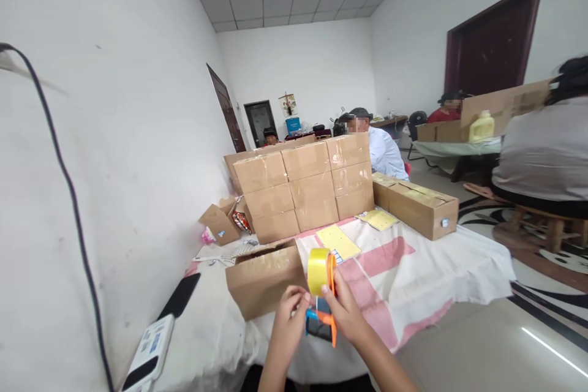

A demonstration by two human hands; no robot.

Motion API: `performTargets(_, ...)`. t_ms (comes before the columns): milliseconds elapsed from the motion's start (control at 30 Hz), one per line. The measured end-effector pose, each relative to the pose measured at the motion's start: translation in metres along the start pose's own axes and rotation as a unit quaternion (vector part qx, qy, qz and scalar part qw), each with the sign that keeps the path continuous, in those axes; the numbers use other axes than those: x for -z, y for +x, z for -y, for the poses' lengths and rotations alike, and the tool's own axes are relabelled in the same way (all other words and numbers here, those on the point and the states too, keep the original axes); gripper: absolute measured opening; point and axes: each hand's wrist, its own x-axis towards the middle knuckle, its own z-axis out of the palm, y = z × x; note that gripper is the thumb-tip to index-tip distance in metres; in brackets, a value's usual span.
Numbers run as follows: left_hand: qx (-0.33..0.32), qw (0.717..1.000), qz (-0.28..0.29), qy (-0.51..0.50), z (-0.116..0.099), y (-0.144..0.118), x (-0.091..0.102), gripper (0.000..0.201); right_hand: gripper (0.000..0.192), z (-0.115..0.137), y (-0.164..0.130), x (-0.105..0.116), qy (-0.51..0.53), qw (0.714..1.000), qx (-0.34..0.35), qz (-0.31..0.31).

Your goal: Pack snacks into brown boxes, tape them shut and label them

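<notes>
My right hand [345,306] is wrapped round a tape dispenser [332,269] with an orange and blue frame. A wide yellow roll of tape [318,272] sits at its upper end, and the lower end points toward me. Just left of the dispenser, my left hand [290,311] is closed, thumb and fingertips pinched together. What lies between those fingertips is too small to make out. Beyond my left hand, a brown cardboard box [269,282] rests on the cloth-covered table [413,278], a dark gap showing along its top edge.
Stacked taped cartons [312,187] form a wall across the table. A long carton [420,205] lies at the right; yellow sheets [339,241] lie before the stack. At the left are a power strip [151,349], a black phone-like slab [180,295] and a white wall. Other people sit beyond.
</notes>
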Motion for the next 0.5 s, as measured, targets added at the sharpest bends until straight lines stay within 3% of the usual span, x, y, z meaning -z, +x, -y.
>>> performTargets(100, 0.023, 0.998, 0.045, -0.041, 0.004, -0.002, 0.003, 0.055, 0.031, -0.008, -0.007, 0.003, -0.032, 0.999, 0.002, -0.008)
performTargets(267, 0.049, 0.989, 0.112, -0.085, 0.017, -0.013, -0.003, 0.048, 0.029, -0.015, -0.017, 0.003, -0.087, 0.995, 0.042, -0.037)
performTargets(400, 0.063, 0.992, 0.069, -0.088, 0.022, -0.018, -0.010, 0.052, 0.028, -0.015, -0.021, 0.001, -0.148, 0.987, 0.054, -0.043)
performTargets(500, 0.046, 0.996, 0.021, -0.073, 0.009, -0.019, -0.010, 0.054, 0.030, -0.016, -0.018, 0.003, -0.165, 0.982, 0.052, -0.079)
